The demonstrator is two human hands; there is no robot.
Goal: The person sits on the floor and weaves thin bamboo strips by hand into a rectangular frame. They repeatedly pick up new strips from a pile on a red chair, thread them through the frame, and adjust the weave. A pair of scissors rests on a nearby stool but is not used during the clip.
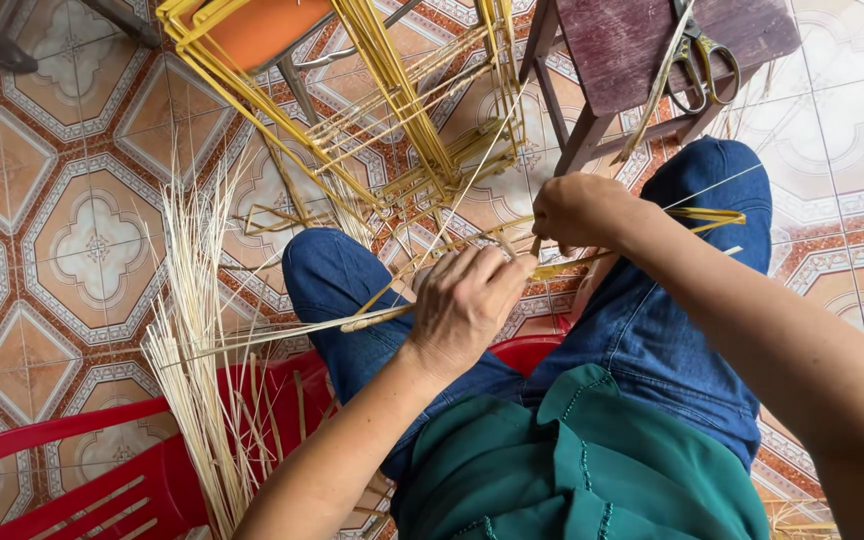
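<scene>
My left hand is closed around thin yellow bamboo strips above my knees. Just beyond it, my right hand pinches the same bundle of strips where they cross. The strips run up into a woven yellow frame of long slats standing on the tiled floor in front of me. One pale strip sticks out to the right over my right knee. I sit in blue jeans and a green top.
A loose sheaf of pale straw strips lies across a red plastic chair at left. A dark wooden stool with scissors on it stands at top right. An orange seat sits behind the frame.
</scene>
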